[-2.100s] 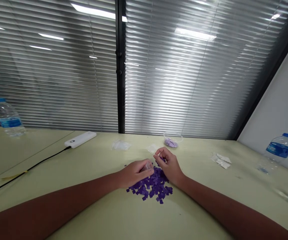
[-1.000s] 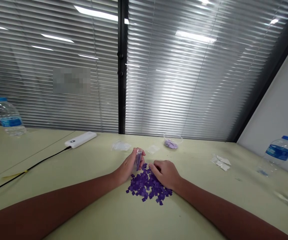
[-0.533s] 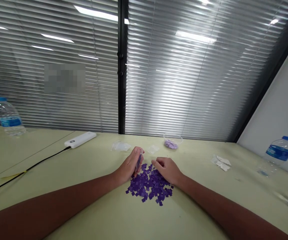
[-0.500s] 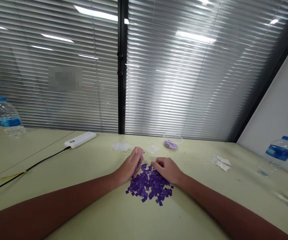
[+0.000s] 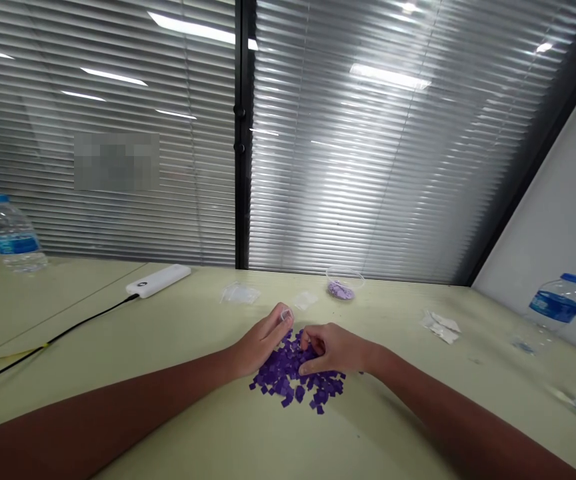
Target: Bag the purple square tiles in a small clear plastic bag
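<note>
The left hand [image 5: 261, 341] is curled nearly shut around a small clear container [image 5: 285, 315], and only its top rim shows above the fingers. A moment earlier the container stood more upright in that grip with purple inside it, but now the fingers hide its contents, so I can't tell what is in it. This hand rests at the near left edge of the pile of purple squares [image 5: 293, 379], with the container tipped toward the right hand.

The right hand [image 5: 333, 350] has moved left from the far right side of the pile and now lies across its middle. Its fingers [image 5: 307, 343] are bent downward and touch the squares. The hand is half closed, but I can't tell whether it has hold of any squares. The pile has been pushed about under it and sits on the table [image 5: 278, 443] just in front of the person.

Beyond the hands, a clear bowl [image 5: 341, 287] holds pale purple pieces, and two small clear plastic bags [image 5: 239, 293] lie to its left. White paper scraps [image 5: 441, 327] lie to the right, near a water bottle [image 5: 555, 307]. At the far left are another water bottle [image 5: 13, 233] and a white power bank [image 5: 158, 280] with a black cable [image 5: 53, 340].
</note>
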{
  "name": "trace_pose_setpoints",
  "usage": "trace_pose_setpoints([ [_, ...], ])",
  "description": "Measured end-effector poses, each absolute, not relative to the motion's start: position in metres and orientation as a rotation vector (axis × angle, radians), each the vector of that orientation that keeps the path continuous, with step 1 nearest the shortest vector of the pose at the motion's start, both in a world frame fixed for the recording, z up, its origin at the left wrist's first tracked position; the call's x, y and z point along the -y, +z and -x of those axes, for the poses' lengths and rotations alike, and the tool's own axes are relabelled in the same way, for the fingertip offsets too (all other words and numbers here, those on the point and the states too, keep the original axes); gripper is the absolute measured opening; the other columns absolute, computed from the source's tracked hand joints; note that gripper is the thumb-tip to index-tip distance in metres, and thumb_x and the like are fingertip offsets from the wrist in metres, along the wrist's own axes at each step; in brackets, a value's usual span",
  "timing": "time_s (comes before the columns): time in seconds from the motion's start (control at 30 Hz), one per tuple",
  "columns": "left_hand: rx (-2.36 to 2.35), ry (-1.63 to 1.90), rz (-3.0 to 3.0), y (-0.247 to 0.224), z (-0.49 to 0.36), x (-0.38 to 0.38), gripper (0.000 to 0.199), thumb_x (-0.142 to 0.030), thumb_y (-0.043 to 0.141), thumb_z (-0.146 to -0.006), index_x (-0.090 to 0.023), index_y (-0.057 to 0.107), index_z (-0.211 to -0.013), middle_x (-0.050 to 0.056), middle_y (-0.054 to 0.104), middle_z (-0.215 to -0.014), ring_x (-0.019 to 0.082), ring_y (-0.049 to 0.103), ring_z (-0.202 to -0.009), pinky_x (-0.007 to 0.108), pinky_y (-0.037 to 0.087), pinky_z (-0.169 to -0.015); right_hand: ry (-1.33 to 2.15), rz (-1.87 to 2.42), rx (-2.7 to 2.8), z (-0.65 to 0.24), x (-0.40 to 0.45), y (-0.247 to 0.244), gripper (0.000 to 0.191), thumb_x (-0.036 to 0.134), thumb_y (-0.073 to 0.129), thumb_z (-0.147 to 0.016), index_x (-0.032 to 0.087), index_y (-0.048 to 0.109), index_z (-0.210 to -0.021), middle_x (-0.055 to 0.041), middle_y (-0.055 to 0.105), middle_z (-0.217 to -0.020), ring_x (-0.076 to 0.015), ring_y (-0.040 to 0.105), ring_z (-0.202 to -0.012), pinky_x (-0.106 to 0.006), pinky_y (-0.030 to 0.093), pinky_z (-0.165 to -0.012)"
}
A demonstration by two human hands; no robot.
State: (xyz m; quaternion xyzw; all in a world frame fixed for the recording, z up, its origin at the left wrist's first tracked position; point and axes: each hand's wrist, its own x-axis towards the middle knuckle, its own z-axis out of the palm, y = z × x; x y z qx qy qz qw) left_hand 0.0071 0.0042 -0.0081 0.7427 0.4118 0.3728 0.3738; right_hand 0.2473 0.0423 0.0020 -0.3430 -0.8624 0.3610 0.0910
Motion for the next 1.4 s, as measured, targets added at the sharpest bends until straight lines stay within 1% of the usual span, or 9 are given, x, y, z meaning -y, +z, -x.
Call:
trace_pose_setpoints([
  [0.1, -1.069, 0.847, -2.009, -0.004, -0.007, 0.000, 0.044, -0.065, 0.038, -0.108, -0.023, 0.050, -0.103, -0.002, 0.052, -0.091, 0.017, 0.049, -0.084, 0.030, 0.040, -0.078, 1.097, 0.953, 2.471, -0.244, -0.043, -0.007, 0.040, 0.057, 0.081, -0.080, 0.022, 0.068, -0.093, 0.0045, 0.057, -0.072, -0.0113, 0.045, -0.064, -0.026, 0.034, -0.058],
  [0.2, -1.098, 0.791, -2.058, -0.004, -0.006, 0.001, 0.044, -0.065, 0.038, -0.107, -0.023, 0.051, -0.104, -0.002, 0.055, -0.091, 0.018, 0.050, -0.083, 0.029, 0.038, -0.075, 1.230, 0.905, 2.351, -0.243, -0.047, -0.012, 0.035, 0.053, 0.080, -0.082, 0.020, 0.070, -0.089, 0.0026, 0.064, -0.077, -0.0119, 0.052, -0.067, -0.026, 0.039, -0.061],
  [0.27, -1.105, 0.776, -2.066, -0.005, -0.006, -0.001, 0.045, -0.065, 0.037, -0.107, -0.023, 0.051, -0.103, -0.002, 0.054, -0.089, 0.017, 0.049, -0.081, 0.029, 0.038, -0.074, 1.336, 0.882, 2.244, -0.242, -0.050, -0.014, 0.037, 0.053, 0.081, -0.082, 0.018, 0.072, -0.090, 0.0010, 0.066, -0.079, -0.0125, 0.055, -0.069, -0.026, 0.041, -0.062],
  [0.43, -1.101, 0.769, -2.019, -0.006, -0.007, -0.002, 0.045, -0.066, 0.038, -0.107, -0.023, 0.049, -0.101, -0.003, 0.051, -0.089, 0.017, 0.049, -0.082, 0.029, 0.038, -0.074, 1.549, 0.877, 1.797, -0.235, -0.056, -0.022, 0.043, 0.054, 0.087, -0.076, 0.016, 0.070, -0.088, 0.0020, 0.065, -0.073, -0.0096, 0.052, -0.061, -0.024, 0.040, -0.060],
  [0.63, -1.127, 0.788, -2.025, -0.008, -0.008, -0.003, 0.045, -0.066, 0.039, -0.107, -0.023, 0.050, -0.100, -0.003, 0.055, -0.089, 0.018, 0.051, -0.082, 0.029, 0.039, -0.074, 1.485, 0.858, 1.432, -0.227, -0.058, -0.035, 0.043, 0.052, 0.090, -0.073, 0.016, 0.073, -0.090, 0.0040, 0.060, -0.068, -0.0086, 0.049, -0.061, -0.023, 0.039, -0.061],
  [0.93, -1.176, 0.677, -2.297, -0.016, -0.006, -0.005, 0.043, -0.063, 0.049, -0.104, -0.023, 0.063, -0.100, 0.000, 0.068, -0.088, 0.019, 0.060, -0.077, 0.028, 0.034, -0.065, 1.525, 0.730, 1.583, -0.224, -0.046, -0.037, 0.040, 0.051, 0.090, -0.075, 0.016, 0.074, -0.090, -0.0006, 0.071, -0.076, -0.0106, 0.058, -0.063, -0.025, 0.043, -0.062],
  [1.2, -1.158, 0.703, -2.284, -0.013, -0.007, -0.004, 0.043, -0.063, 0.051, -0.103, -0.023, 0.065, -0.099, 0.000, 0.069, -0.087, 0.020, 0.061, -0.077, 0.028, 0.035, -0.065, 1.304, 0.710, 1.724, -0.223, -0.045, -0.042, 0.040, 0.054, 0.085, -0.079, 0.018, 0.071, -0.089, 0.0011, 0.065, -0.074, -0.0109, 0.051, -0.063, -0.027, 0.041, -0.063],
  [1.3, -1.146, 0.736, -2.209, -0.013, -0.007, -0.004, 0.043, -0.064, 0.051, -0.102, -0.024, 0.067, -0.104, 0.001, 0.070, -0.091, 0.021, 0.061, -0.079, 0.028, 0.039, -0.067, 1.196, 0.753, 1.749, -0.224, -0.043, -0.042, 0.039, 0.055, 0.081, -0.083, 0.018, 0.071, -0.089, 0.0033, 0.056, -0.066, -0.0105, 0.044, -0.060, -0.026, 0.037, -0.059],
  [1.4, -1.119, 0.786, -2.141, -0.013, -0.008, -0.005, 0.046, -0.067, 0.051, -0.100, -0.024, 0.066, -0.102, 0.001, 0.068, -0.089, 0.020, 0.059, -0.080, 0.028, 0.042, -0.069, 1.078, 0.787, 1.778, -0.225, -0.041, -0.040, 0.035, 0.054, 0.077, -0.086, 0.019, 0.072, -0.089, 0.0045, 0.047, -0.063, -0.0107, 0.039, -0.059, -0.026, 0.034, -0.058],
])
